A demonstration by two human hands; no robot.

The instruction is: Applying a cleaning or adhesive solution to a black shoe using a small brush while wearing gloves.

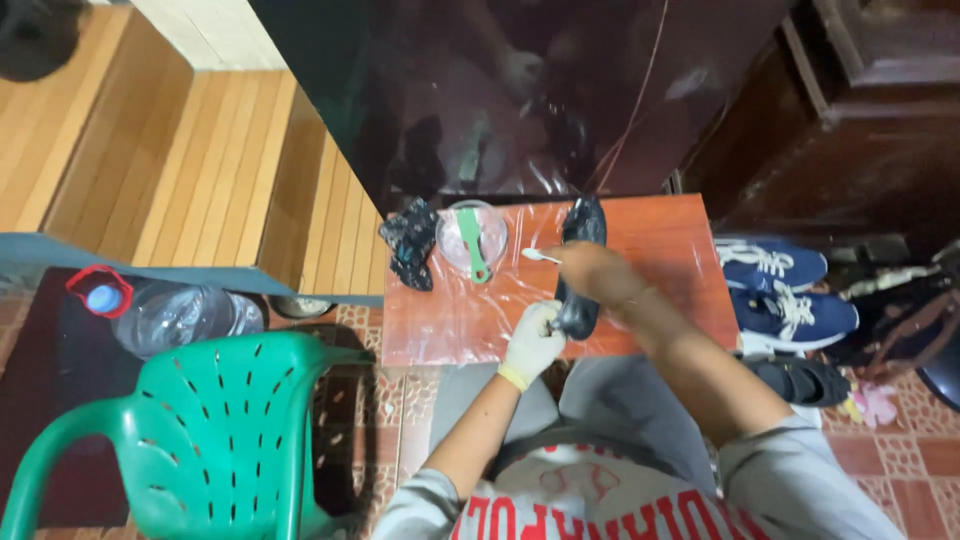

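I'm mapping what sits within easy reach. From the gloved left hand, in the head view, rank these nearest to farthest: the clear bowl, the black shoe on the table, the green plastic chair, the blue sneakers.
From the left hand:
1. Black shoe, touching it, just to its right.
2. Clear bowl, up the table, slightly left.
3 and 4. Green plastic chair, off to the left on the floor, and blue sneakers, right of the table: too close to call.

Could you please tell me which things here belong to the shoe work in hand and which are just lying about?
In use: black shoe, left hand, right hand, green brush, bowl, black cloth.
Lying about: green chair, water bottle, blue sneakers.
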